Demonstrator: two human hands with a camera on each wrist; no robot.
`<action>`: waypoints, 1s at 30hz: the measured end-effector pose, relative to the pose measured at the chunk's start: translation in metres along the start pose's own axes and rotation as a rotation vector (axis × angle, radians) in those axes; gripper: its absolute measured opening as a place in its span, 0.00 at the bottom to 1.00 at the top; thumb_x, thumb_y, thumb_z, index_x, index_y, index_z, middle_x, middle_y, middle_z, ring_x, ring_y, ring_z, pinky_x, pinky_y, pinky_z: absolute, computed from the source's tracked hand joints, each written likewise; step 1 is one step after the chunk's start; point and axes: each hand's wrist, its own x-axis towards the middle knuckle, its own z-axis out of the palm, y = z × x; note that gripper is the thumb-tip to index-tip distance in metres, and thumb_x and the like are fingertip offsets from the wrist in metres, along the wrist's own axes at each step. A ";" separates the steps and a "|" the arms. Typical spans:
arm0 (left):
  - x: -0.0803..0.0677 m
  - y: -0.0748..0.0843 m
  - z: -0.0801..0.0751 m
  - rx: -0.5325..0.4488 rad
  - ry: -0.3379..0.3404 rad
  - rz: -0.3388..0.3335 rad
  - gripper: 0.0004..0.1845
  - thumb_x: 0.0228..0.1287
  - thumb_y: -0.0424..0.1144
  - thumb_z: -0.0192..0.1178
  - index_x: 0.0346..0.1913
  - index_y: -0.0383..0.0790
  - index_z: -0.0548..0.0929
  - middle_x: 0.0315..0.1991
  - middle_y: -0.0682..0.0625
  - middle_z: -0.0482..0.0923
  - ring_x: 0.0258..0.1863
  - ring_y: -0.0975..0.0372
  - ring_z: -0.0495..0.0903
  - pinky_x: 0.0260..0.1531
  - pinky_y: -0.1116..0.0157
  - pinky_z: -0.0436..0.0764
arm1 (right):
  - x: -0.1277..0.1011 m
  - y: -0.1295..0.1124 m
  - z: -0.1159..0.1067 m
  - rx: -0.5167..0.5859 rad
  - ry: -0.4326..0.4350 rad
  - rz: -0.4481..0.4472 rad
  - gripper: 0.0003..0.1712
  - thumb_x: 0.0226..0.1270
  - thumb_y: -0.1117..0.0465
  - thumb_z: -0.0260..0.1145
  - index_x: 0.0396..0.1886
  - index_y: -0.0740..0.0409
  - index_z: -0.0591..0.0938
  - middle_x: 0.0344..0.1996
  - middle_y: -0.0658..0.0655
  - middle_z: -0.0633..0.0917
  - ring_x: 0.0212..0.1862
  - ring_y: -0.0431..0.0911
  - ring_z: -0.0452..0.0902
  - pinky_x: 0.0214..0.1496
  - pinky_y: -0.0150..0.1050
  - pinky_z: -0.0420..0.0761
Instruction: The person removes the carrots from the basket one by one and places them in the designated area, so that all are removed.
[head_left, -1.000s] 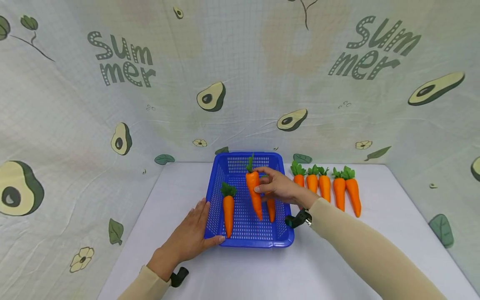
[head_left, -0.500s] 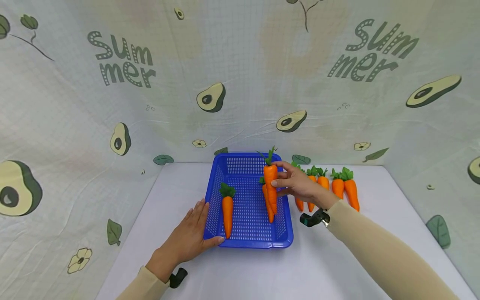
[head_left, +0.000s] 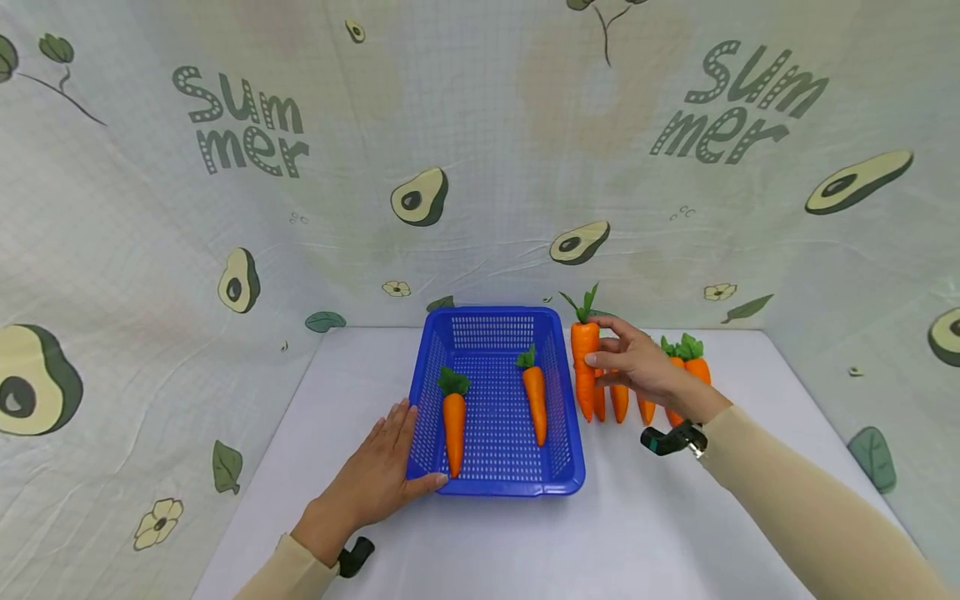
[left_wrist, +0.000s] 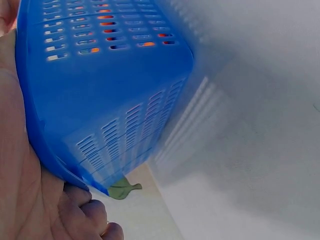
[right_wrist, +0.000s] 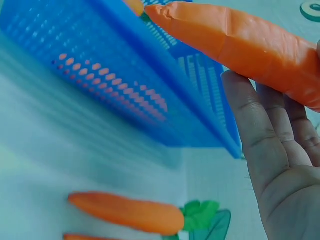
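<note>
My right hand (head_left: 641,362) pinches a carrot (head_left: 584,371) between thumb and fingers, leafy top up. The carrot hangs just outside the right rim of the blue basket (head_left: 510,488). In the right wrist view, this carrot (right_wrist: 250,45) has its tip close to the basket wall (right_wrist: 115,85). Flat against the basket's front left corner rests my left hand (head_left: 375,467), fingers straight along the side and thumb on the front rim. Inside the basket lie two carrots, one at left (head_left: 454,429) and one at right (head_left: 536,400), apart from each other.
Right of the basket, several carrots lie in a row on the white table (head_left: 660,517), partly hidden behind my right hand; one carrot (right_wrist: 130,212) shows low in the right wrist view. A printed cloth (head_left: 495,150) hangs behind the table and at its sides.
My right hand has carried the carrot rightward, from above the basket's middle to outside its right rim. The right-hand carrot in the basket is now uncovered. My left hand has stayed put.
</note>
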 end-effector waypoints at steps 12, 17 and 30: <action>0.001 -0.002 0.002 -0.015 -0.015 -0.002 0.66 0.63 0.84 0.45 0.85 0.33 0.47 0.86 0.36 0.43 0.86 0.43 0.46 0.82 0.43 0.53 | -0.026 0.006 -0.026 -0.086 0.098 0.050 0.46 0.76 0.56 0.71 0.84 0.51 0.56 0.70 0.71 0.75 0.54 0.48 0.86 0.56 0.50 0.89; 0.001 -0.001 0.001 0.000 -0.010 0.007 0.65 0.64 0.83 0.46 0.85 0.32 0.47 0.86 0.35 0.43 0.85 0.43 0.47 0.82 0.43 0.53 | -0.034 0.016 -0.029 -0.131 0.127 0.061 0.46 0.75 0.57 0.71 0.84 0.54 0.57 0.71 0.76 0.72 0.52 0.50 0.87 0.54 0.53 0.90; 0.001 -0.002 0.001 0.014 -0.012 0.002 0.66 0.63 0.85 0.44 0.85 0.33 0.47 0.86 0.35 0.44 0.85 0.43 0.48 0.82 0.43 0.54 | -0.050 0.040 -0.025 -0.186 0.178 0.095 0.47 0.74 0.59 0.72 0.83 0.59 0.56 0.64 0.77 0.76 0.45 0.54 0.87 0.47 0.53 0.91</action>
